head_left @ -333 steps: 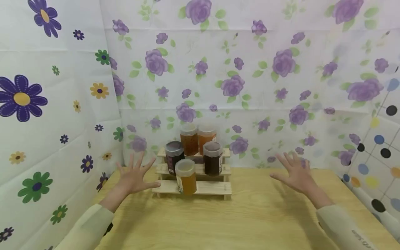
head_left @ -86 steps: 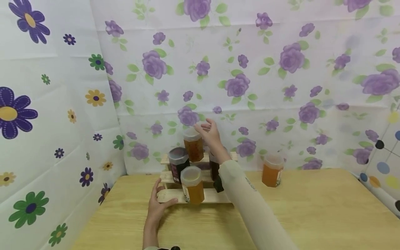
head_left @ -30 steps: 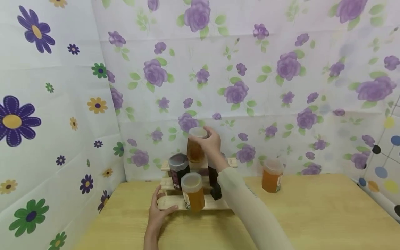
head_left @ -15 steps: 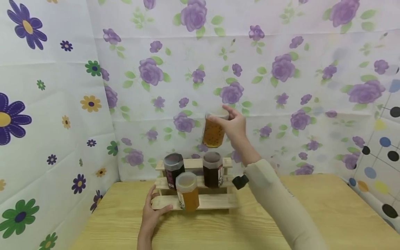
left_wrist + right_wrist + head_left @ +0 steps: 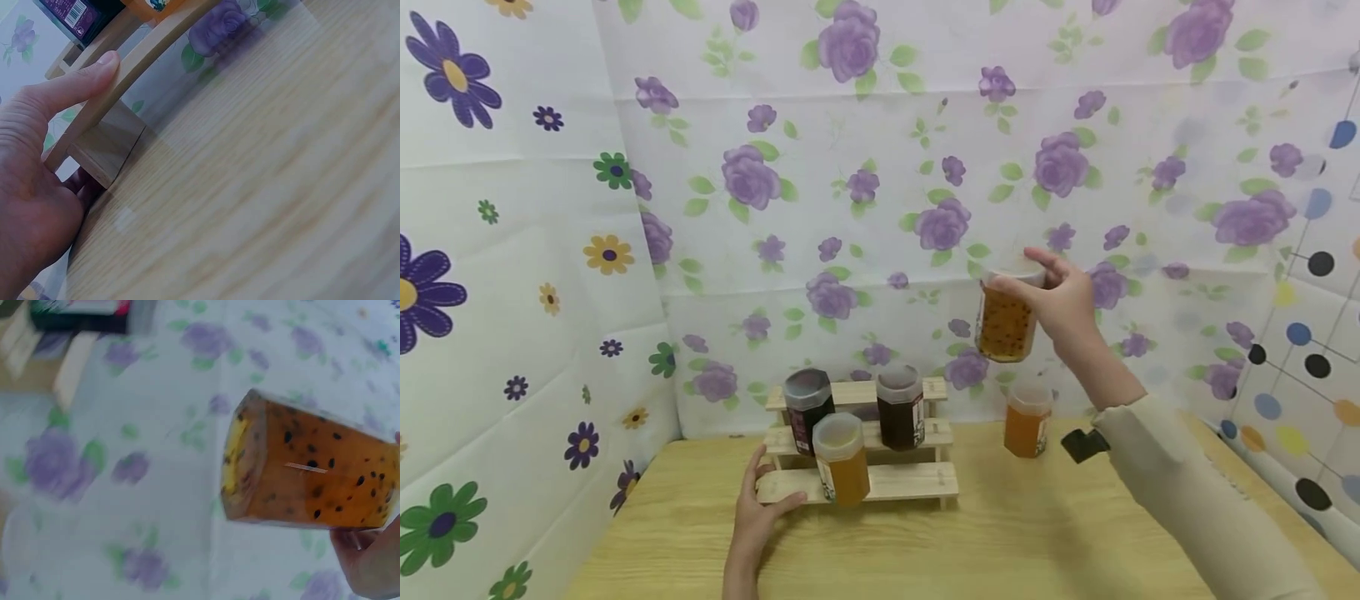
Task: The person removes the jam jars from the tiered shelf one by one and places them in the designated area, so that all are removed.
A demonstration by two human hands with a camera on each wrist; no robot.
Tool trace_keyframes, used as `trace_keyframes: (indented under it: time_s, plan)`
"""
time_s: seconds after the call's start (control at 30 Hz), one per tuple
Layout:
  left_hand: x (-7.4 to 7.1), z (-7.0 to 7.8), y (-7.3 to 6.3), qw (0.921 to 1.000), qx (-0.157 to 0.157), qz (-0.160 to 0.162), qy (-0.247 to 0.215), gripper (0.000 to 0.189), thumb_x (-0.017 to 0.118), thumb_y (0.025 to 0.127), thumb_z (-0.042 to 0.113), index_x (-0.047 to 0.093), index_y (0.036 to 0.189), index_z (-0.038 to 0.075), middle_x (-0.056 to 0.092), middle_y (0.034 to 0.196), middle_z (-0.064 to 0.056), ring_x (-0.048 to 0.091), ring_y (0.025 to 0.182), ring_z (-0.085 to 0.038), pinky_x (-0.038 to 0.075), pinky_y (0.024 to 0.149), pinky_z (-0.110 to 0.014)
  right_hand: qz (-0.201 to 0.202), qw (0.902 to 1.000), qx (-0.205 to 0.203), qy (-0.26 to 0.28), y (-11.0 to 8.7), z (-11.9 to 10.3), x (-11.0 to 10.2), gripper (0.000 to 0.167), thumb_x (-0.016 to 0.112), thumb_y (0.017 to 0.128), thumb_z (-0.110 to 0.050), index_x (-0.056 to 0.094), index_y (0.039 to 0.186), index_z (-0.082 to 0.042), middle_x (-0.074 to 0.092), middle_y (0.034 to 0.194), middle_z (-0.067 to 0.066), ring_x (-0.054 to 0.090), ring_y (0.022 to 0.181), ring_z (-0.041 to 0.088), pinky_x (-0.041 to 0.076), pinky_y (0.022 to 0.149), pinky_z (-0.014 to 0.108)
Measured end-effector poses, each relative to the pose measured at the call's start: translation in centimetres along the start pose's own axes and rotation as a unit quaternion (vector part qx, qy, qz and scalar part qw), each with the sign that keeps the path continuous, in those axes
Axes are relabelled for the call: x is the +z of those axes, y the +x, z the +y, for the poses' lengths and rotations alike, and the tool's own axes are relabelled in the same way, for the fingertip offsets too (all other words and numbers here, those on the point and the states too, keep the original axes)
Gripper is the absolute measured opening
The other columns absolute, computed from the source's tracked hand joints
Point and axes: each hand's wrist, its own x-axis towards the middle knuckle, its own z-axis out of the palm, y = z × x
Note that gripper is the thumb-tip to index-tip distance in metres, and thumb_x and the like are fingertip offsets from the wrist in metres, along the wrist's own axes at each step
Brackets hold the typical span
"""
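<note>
My right hand (image 5: pixel 1067 308) grips a hexagonal jar (image 5: pixel 1006 325) near its pale lid and holds it up in the air, right of the rack. Amber filling with dark seeds shows through the jar (image 5: pixel 319 469) in the right wrist view. My left hand (image 5: pixel 751 517) holds the left end of the wooden three-step rack (image 5: pixel 917 481). In the left wrist view the thumb (image 5: pixel 94 78) lies on the lowest step, with fingers partly hidden behind the leg. Two dark jars, left (image 5: pixel 801 425) and right (image 5: pixel 898 421), stand on the middle step; a honey-coloured jar (image 5: pixel 846 475) stands on the lowest.
An orange jar (image 5: pixel 1026 429) stands on the wood-grain table (image 5: pixel 970 542) right of the rack, below the raised jar. Flowered cloth (image 5: pixel 895 150) hangs behind the table, with more cloth at both sides. A small black object (image 5: pixel 1084 444) sits at my right cuff.
My right hand has lifted the seeded jar off the rack's top step and carried it right. Earlier, the orange jar went from that step to the table. The left hand has stayed on the rack.
</note>
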Motion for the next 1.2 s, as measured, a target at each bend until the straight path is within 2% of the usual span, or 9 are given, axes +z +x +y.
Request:
trace_keyframes:
  time_s: [0.2, 0.33, 0.5, 0.57, 0.6, 0.7, 0.8, 1.0, 1.2]
  plan:
    - [0.1, 0.2, 0.1, 1.0, -0.007, -0.003, 0.0, 0.108, 0.082, 0.076, 0.009, 0.014, 0.158, 0.025, 0.027, 0.15, -0.021, 0.019, 0.141, -0.042, 0.015, 0.113, -0.069, 0.027, 0.9985, 0.038, -0.03, 0.8, 4.1, -3.7, 0.083, 0.078, 0.076, -0.052, 0.044, 0.147, -0.023, 0.045, 0.15, 0.01, 0.048, 0.124, 0.019, 0.042, 0.109, 0.04]
    - [-0.1, 0.3, -0.2, 0.9999, -0.011, -0.004, 0.001, 0.108, 0.082, 0.076, 0.008, 0.014, 0.158, 0.026, 0.026, 0.15, -0.021, 0.019, 0.142, -0.043, 0.015, 0.113, -0.069, 0.034, 0.9959, 0.074, -0.041, 0.8, 6.9, -5.3, 0.088, 0.077, 0.077, -0.053, 0.041, 0.15, -0.021, 0.03, 0.16, 0.01, 0.037, 0.141, 0.027, 0.035, 0.115, 0.046]
    - [-0.2, 0.3, -0.4, 0.9998, -0.015, -0.01, 0.008, 0.107, 0.081, 0.078, 0.01, 0.012, 0.158, 0.026, 0.025, 0.151, -0.023, 0.018, 0.142, -0.046, 0.017, 0.112, -0.071, 0.039, 0.9915, 0.104, -0.068, 0.4, 9.7, -6.7, 0.091, 0.074, 0.079, -0.056, 0.036, 0.152, -0.018, 0.031, 0.159, 0.013, 0.039, 0.138, 0.03, 0.046, 0.102, 0.038]
    - [-0.2, 0.2, -0.5, 0.9998, -0.016, -0.011, 0.009, 0.107, 0.081, 0.078, 0.01, 0.012, 0.158, 0.026, 0.025, 0.151, -0.022, 0.018, 0.142, -0.046, 0.017, 0.111, -0.071, 0.042, 0.9907, 0.1, -0.082, 0.4, 10.6, -7.0, 0.092, 0.073, 0.079, -0.056, 0.036, 0.152, -0.015, 0.035, 0.156, 0.016, 0.041, 0.136, 0.031, 0.047, 0.101, 0.039]
    - [-0.1, 0.2, -0.4, 0.9998, -0.016, -0.01, 0.009, 0.107, 0.081, 0.078, 0.01, 0.013, 0.158, 0.026, 0.026, 0.15, -0.022, 0.019, 0.142, -0.046, 0.018, 0.111, -0.07, 0.043, 0.9909, 0.094, -0.085, 0.5, 11.0, -7.1, 0.092, 0.074, 0.079, -0.055, 0.036, 0.151, -0.013, 0.037, 0.155, 0.017, 0.042, 0.136, 0.033, 0.046, 0.105, 0.042]
    - [-0.1, 0.3, -0.1, 0.9999, -0.011, -0.007, 0.007, 0.107, 0.082, 0.077, 0.01, 0.014, 0.158, 0.028, 0.027, 0.15, -0.02, 0.019, 0.142, -0.044, 0.016, 0.112, -0.07, 0.046, 0.9918, 0.078, -0.09, 0.8, 12.2, -7.3, 0.092, 0.075, 0.08, -0.052, 0.036, 0.151, -0.009, 0.035, 0.156, 0.018, 0.038, 0.14, 0.036, 0.037, 0.112, 0.051]
    - [-0.2, 0.3, 0.1, 1.0, -0.003, -0.004, 0.002, 0.108, 0.082, 0.076, 0.008, 0.014, 0.158, 0.027, 0.027, 0.149, -0.021, 0.02, 0.142, -0.043, 0.015, 0.113, -0.069, 0.044, 0.9918, 0.079, -0.091, 0.9, 13.4, -7.5, 0.092, 0.075, 0.081, -0.049, 0.034, 0.151, -0.007, 0.03, 0.158, 0.018, 0.034, 0.142, 0.038, 0.034, 0.113, 0.053]
    - [-0.3, 0.2, 0.1, 1.0, -0.002, -0.006, -0.003, 0.107, 0.08, 0.078, 0.005, 0.013, 0.158, 0.026, 0.026, 0.15, -0.022, 0.02, 0.141, -0.044, 0.014, 0.113, -0.07, 0.05, 0.9914, 0.092, -0.078, 0.3, 16.1, -7.3, 0.092, 0.075, 0.082, -0.048, 0.032, 0.152, -0.005, 0.026, 0.16, 0.016, 0.031, 0.144, 0.038, 0.032, 0.115, 0.051]
    - [-0.1, 0.2, 0.1, 1.0, 0.002, -0.005, -0.005, 0.106, 0.08, 0.078, 0.004, 0.013, 0.158, 0.027, 0.026, 0.15, -0.021, 0.022, 0.14, -0.042, 0.018, 0.113, -0.067, 0.068, 0.9887, 0.123, -0.053, -0.1, 18.5, -6.6, 0.091, 0.075, 0.083, -0.044, 0.029, 0.153, -0.008, 0.021, 0.163, 0.01, 0.022, 0.15, 0.03, 0.03, 0.117, 0.046]
